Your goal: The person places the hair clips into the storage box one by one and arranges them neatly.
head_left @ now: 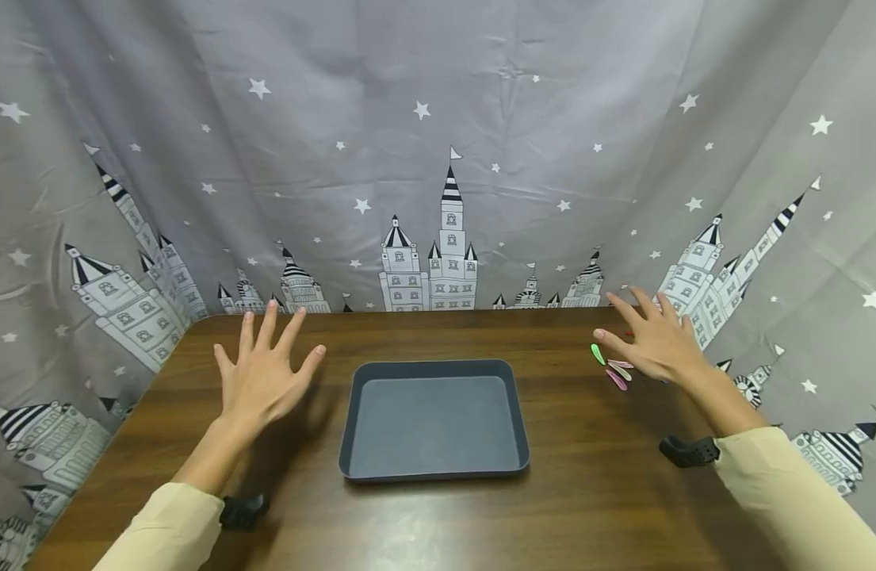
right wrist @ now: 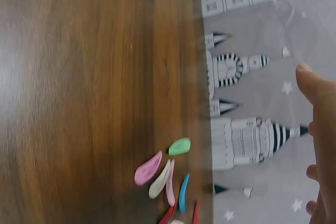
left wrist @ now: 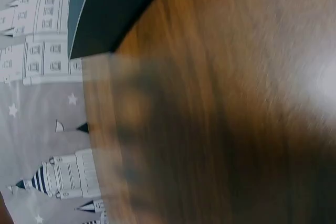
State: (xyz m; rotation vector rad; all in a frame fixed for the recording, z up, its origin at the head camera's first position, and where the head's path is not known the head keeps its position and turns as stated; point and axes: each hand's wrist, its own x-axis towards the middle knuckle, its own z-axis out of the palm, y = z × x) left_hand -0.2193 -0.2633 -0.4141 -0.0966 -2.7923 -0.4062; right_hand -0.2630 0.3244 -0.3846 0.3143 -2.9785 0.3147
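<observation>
Both hands hover above a brown wooden table with fingers spread, holding nothing. My left hand (head_left: 259, 385) is to the left of a dark grey rectangular tray (head_left: 434, 477). Over on the right, my right hand (head_left: 659, 341) hangs above a small group of snap hair clips, partly covering them in the head view. In the right wrist view lie a green hair clip (right wrist: 179, 146), a pink hair clip (right wrist: 148, 169), a cream hair clip (right wrist: 160, 179), a light pink one, a blue hair clip (right wrist: 184, 192) and red ones cut off by the lower edge.
A grey curtain (head_left: 438, 63) printed with white stars and castles hangs behind the table (head_left: 587, 507) and along both sides. The tray's raised rim stands at the table's middle. Each wrist wears a black strap, such as the right wrist strap (head_left: 689, 451).
</observation>
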